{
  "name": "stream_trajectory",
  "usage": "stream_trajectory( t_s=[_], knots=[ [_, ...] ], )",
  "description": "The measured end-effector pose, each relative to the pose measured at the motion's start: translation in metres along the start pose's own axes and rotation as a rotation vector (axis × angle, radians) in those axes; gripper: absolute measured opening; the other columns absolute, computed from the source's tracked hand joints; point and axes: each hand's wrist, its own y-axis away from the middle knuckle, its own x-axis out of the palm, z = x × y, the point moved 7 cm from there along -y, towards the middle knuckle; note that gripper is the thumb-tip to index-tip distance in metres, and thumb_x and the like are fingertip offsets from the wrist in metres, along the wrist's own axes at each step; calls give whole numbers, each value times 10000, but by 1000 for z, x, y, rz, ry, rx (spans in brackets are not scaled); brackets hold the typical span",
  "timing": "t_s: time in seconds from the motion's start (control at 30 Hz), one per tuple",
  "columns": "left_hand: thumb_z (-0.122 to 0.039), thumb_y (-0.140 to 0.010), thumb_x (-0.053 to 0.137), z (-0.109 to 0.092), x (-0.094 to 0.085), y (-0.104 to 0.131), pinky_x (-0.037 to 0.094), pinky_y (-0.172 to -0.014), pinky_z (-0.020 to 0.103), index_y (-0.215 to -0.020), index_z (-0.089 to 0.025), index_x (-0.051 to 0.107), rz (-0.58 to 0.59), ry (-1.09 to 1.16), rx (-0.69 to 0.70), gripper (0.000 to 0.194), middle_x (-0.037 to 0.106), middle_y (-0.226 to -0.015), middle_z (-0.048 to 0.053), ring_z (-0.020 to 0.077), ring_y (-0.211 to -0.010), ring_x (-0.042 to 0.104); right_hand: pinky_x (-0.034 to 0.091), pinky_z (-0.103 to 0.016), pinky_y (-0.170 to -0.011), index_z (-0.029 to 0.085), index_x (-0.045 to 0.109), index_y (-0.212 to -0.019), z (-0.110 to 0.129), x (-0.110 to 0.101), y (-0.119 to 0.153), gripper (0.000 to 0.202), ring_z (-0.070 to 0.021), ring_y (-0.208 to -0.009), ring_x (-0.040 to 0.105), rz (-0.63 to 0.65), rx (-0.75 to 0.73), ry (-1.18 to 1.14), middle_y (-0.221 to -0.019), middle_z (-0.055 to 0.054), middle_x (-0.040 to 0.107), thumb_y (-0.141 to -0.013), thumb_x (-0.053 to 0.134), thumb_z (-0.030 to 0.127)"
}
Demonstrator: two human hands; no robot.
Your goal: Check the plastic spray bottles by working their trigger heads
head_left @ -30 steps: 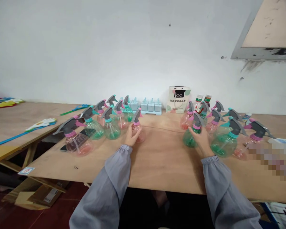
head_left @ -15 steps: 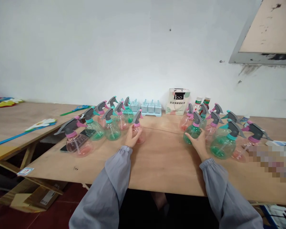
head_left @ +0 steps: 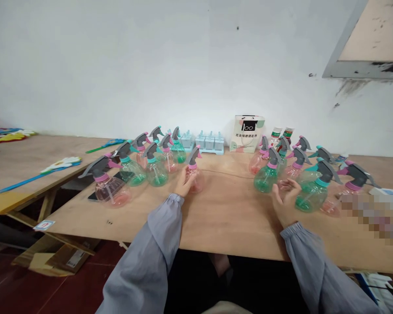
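Note:
My left hand (head_left: 185, 182) is wrapped round a pink spray bottle (head_left: 196, 181) with a grey trigger head, upright on the table. My right hand (head_left: 284, 195) is apart from the bottles, fingers spread and curved, nothing in it. Just left of it stands a green spray bottle (head_left: 265, 179) with a pink collar. To its right is another green spray bottle (head_left: 311, 196) with a teal collar. Several more pink and green ones stand at the left, among them a pink spray bottle (head_left: 113, 192) at the front, and at the right.
At the back are light-blue popsicle moulds (head_left: 209, 144), a paper bag (head_left: 248, 135) and two small bottles with green-and-white labels (head_left: 276, 133). A dark phone (head_left: 93, 196) lies behind the front-left bottle. On the left table (head_left: 16, 170) lies a flower-shaped item on a blue stick (head_left: 29, 182).
My right hand has let go of the green spray bottle with the pink collar and drawn back to the right. My left hand stays on the pink bottle. The view has shifted slightly.

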Motion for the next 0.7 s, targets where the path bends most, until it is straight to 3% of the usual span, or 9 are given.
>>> stream_trajectory(
  t_s=[0.07,0.13,0.27,0.33,0.4,0.5,0.57,0.63,0.7],
  knots=[
    [-445,-927,507,-8,7,4,345,-1184,494,-1360,-209,521,38,2,13,493,574,-1412,126,290,-1347,514,495,-497,-873,249,515,-1139,22,-11,8,308,-262,-932,590,-74,-141,-51,-1025,-73,560,-885,555,418],
    [-422,-926,500,-16,19,10,375,-1169,509,-1357,-221,544,101,2,23,478,598,-1398,120,307,-1322,542,501,-459,-809,263,556,-1025,46,-7,17,166,-252,-858,591,-41,-259,-118,-922,-51,567,-873,560,330],
    [-423,-825,651,-41,51,25,451,-1097,527,-1359,-277,575,231,-66,100,559,661,-1316,104,343,-1209,618,520,-441,-834,259,575,-1021,92,46,29,154,-239,-886,628,250,-285,-240,-928,-59,614,-868,555,264],
    [-437,-793,692,-55,63,33,479,-1055,516,-1363,-298,581,274,-120,157,597,673,-1291,94,346,-1173,634,501,-477,-949,241,536,-1166,106,78,29,325,-257,-1036,626,386,-163,-300,-1081,-99,622,-855,592,315],
    [-456,-794,694,-68,72,40,504,-1012,490,-1380,-310,571,350,-163,235,616,679,-1272,82,335,-1153,643,427,-512,-1084,231,436,-1336,117,106,27,637,-292,-1269,536,507,-28,-373,-1334,-154,542,-785,698,413],
    [-478,-812,665,-85,65,46,495,-1013,472,-1321,-316,613,366,-214,403,537,681,-1242,74,317,-1153,638,320,-505,-1191,270,304,-1467,129,130,24,958,-298,-1458,354,619,95,-499,-1535,-154,380,-680,805,486],
    [-459,-841,617,-93,35,41,468,-1039,485,-1217,-292,654,157,-254,487,413,670,-1207,85,308,-1142,626,359,-483,-1171,293,288,-1483,134,135,23,980,-286,-1454,364,652,152,-562,-1523,-139,397,-677,814,478],
    [-406,-875,563,-94,-13,33,422,-1079,507,-1124,-252,651,-234,-299,480,305,631,-1183,100,300,-1162,590,469,-449,-1075,295,323,-1462,136,135,23,925,-281,-1386,445,668,203,-595,-1458,-132,460,-685,802,450],
    [-351,-894,531,-87,-65,31,368,-1121,523,-1096,-221,609,-657,-329,383,253,571,-1185,111,293,-1221,532,553,-402,-937,284,405,-1392,137,134,21,794,-270,-1255,545,671,229,-606,-1378,-123,523,-696,769,397]
  ],
)
